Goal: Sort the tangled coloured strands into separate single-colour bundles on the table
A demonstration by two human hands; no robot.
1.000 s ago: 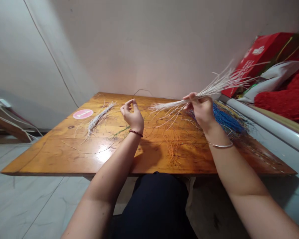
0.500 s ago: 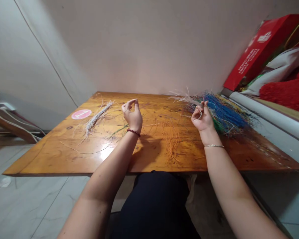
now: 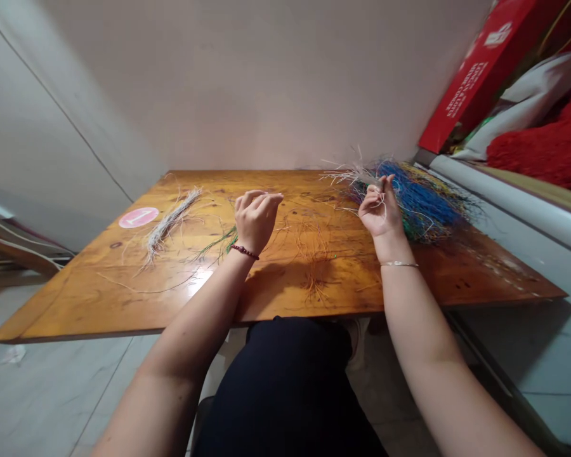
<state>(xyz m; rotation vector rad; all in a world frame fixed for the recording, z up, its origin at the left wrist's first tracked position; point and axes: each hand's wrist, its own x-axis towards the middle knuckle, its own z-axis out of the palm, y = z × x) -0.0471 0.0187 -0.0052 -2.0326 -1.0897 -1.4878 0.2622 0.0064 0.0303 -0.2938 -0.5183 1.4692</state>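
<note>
My left hand [image 3: 257, 219] is raised over the middle of the table, its fingers pressed together in a pinch; anything between the tips is too fine to make out. Green strands [image 3: 216, 241] lie beside that wrist. In the closed fingers of my right hand [image 3: 382, 209] is a bundle of white strands [image 3: 349, 172], its frayed ends fanning out to the left and one strand looping over the palm. Behind the right hand spreads a pile of blue strands [image 3: 416, 200] mixed with green and yellow. Loose orange strands [image 3: 314, 254] lie between my two hands.
On the left of the wooden table [image 3: 90, 304] rest a tied-looking whitish bundle [image 3: 174, 219] and a pink round sticker [image 3: 138, 218]. A wall rises behind. To the right, a red box [image 3: 476, 70] and red fabric [image 3: 542, 152] sit on a white-edged surface.
My left hand has turned so its back and knuckles now face me, fingertips pointing right. The right hand still grips the white strands. The whole view has shifted slightly.
</note>
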